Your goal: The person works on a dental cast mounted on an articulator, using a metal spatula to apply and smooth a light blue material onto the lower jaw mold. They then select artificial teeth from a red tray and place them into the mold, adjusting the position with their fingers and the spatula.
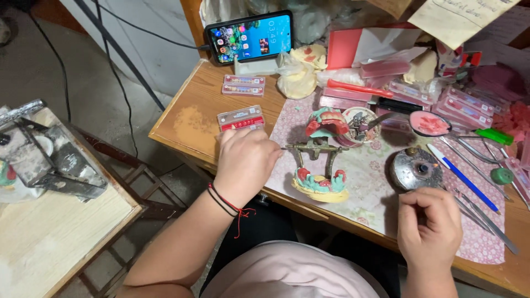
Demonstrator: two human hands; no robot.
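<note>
My left hand [245, 163] rests on the wooden table [190, 118], fingers curled around a thin metal pin that points right toward a brass dental articulator [320, 160]. The articulator holds teal and red wax tooth models, upper and lower. My right hand [429, 226] sits at the table's front edge with fingers pinched shut; whether anything small is between them I cannot tell. Just above it stands a round metal spirit lamp [415, 168].
A phone [249, 37] leans at the back. Flat pink tooth cards [241, 117] lie left of the articulator. A blue pen [461, 176], metal picks [486, 221], a small bowl [359, 124] and pink boxes [469, 105] crowd the right. A side bench [49, 221] stands left.
</note>
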